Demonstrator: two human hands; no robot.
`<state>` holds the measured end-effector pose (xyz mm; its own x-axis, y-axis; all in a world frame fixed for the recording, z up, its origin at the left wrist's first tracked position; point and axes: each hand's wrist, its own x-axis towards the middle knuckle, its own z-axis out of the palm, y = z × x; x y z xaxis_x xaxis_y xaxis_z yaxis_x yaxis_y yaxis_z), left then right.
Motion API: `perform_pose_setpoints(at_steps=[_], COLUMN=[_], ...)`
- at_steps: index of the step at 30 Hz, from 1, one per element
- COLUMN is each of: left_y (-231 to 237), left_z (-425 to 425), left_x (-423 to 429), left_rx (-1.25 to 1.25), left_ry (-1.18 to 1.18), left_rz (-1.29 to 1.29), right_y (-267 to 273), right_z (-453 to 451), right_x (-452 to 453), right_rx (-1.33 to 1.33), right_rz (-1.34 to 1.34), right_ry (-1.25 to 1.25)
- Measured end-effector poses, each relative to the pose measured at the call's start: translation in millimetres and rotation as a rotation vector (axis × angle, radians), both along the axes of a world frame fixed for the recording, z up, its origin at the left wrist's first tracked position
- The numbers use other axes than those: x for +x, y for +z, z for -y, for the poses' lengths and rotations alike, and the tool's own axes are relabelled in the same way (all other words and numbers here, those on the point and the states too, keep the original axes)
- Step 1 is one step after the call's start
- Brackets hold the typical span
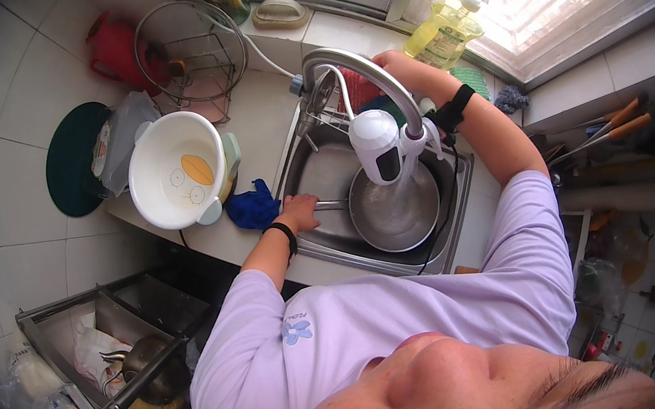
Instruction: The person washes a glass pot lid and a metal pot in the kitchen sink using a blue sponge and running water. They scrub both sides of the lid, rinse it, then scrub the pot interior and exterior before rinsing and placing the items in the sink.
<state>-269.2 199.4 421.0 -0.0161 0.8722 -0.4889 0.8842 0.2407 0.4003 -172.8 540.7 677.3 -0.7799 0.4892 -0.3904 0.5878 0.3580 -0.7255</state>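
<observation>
A metal frying pan (395,207) sits in the stainless steel sink (323,171) under water running from the white faucet heater (376,139). My left hand (301,213) is at the outer end of the pan's handle, fingers curled over it, beside a crumpled blue cloth (254,206). Behind the curved metal spout, my right hand (393,68) reaches to the back of the sink, at a red mesh scrubbing cloth (357,90); its fingers are partly hidden by the spout, so its grip is unclear. A dark green item lies just below that cloth.
A white basin (174,172), a wire rack (200,85) and a red jug (118,52) stand at left. On the window ledge are a brush (279,13) and a bottle of yellow liquid (441,34). A black cord (449,207) crosses the sink's right side.
</observation>
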Motion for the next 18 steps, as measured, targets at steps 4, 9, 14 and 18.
perform_pose_setpoints(at_steps=[4, 9, 14, 18], left_y=[1.6, 2.2, 1.4, 0.8], left_z=[-0.3, 0.8, 0.2, -0.2], left_x=[0.1, 1.2, 1.0, 0.9], left_rx=[-0.008, 0.002, -0.002, -0.001], left_ry=[0.002, 0.001, -0.011, -0.026], left_rz=[0.003, -0.005, -0.018, -0.034], right_y=[2.7, -9.6, -26.5, -11.3], right_z=[-9.0, -38.0, -62.0, -49.2], right_x=[3.0, -0.8, -3.4, 20.2], right_rx=[-0.189, -0.478, -0.577, -0.515], right_rz=[-0.158, -0.635, -0.396, -0.391], right_ry=[-0.252, -0.485, -0.507, -0.461])
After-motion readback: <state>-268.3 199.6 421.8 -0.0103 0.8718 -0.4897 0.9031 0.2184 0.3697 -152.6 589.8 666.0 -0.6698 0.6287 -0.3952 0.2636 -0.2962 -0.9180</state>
